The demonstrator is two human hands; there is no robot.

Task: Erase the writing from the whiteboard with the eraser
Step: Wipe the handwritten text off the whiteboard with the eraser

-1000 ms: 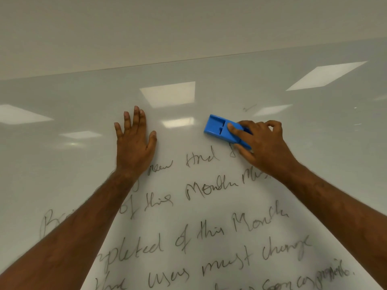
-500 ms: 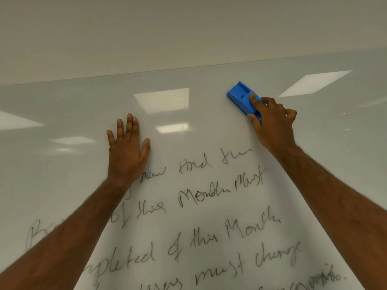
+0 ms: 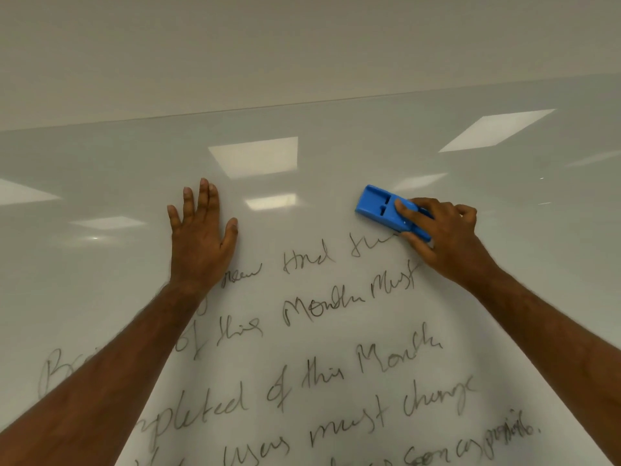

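Observation:
A glossy whiteboard (image 3: 100,183) fills most of the view. Several lines of dark handwriting (image 3: 339,371) run across its lower half. My right hand (image 3: 447,240) grips a blue eraser (image 3: 378,205) and presses it flat on the board at the right end of the top line of writing. My left hand (image 3: 200,240) lies flat on the board with its fingers spread, left of that top line, holding nothing. My left forearm hides the start of several lines.
A plain beige wall (image 3: 302,45) rises above the board's top edge (image 3: 302,104). Ceiling lights are reflected as bright patches (image 3: 255,156) on the upper board, which carries no writing.
My right hand swept the eraser up to the right half a second ago, then brought it back down to the end of the top line. My left hand has stayed flat on the board.

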